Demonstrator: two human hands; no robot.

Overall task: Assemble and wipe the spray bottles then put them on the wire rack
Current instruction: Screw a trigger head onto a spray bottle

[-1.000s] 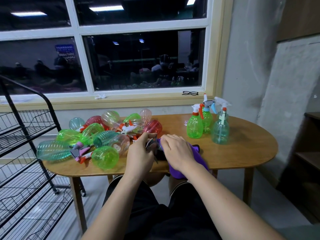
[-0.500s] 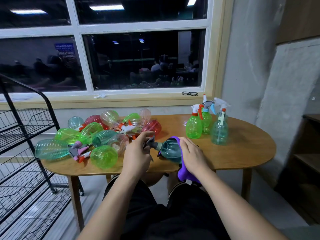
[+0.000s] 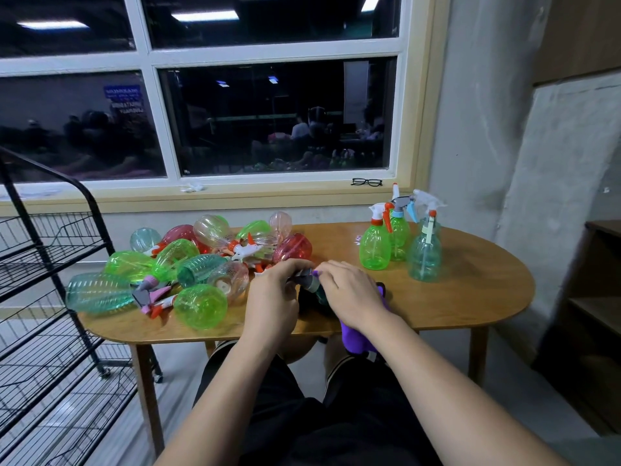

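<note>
A teal spray bottle [image 3: 317, 290] lies on its side near the front edge of the wooden table [image 3: 470, 297], mostly covered by my hands. My left hand [image 3: 274, 297] grips its grey spray head. My right hand [image 3: 351, 297] holds a purple cloth [image 3: 358, 341] wrapped over the bottle's body. Three assembled bottles stand at the back right: a bright green one [image 3: 374, 245], a second green one [image 3: 400, 230] and a pale teal one [image 3: 424, 258]. A pile of loose bottle bodies and spray heads [image 3: 188, 267] covers the table's left half.
A black wire rack [image 3: 47, 297] with several shelves stands left of the table. A window sill behind the table carries black glasses [image 3: 366, 181]. A dark wooden shelf unit [image 3: 594, 297] is at the far right. My legs are under the table's front edge.
My right hand with the purple cloth has slid left along the bottle toward its neck, covering the teal body that showed half a second ago. My left hand keeps its grip on the spray head.
</note>
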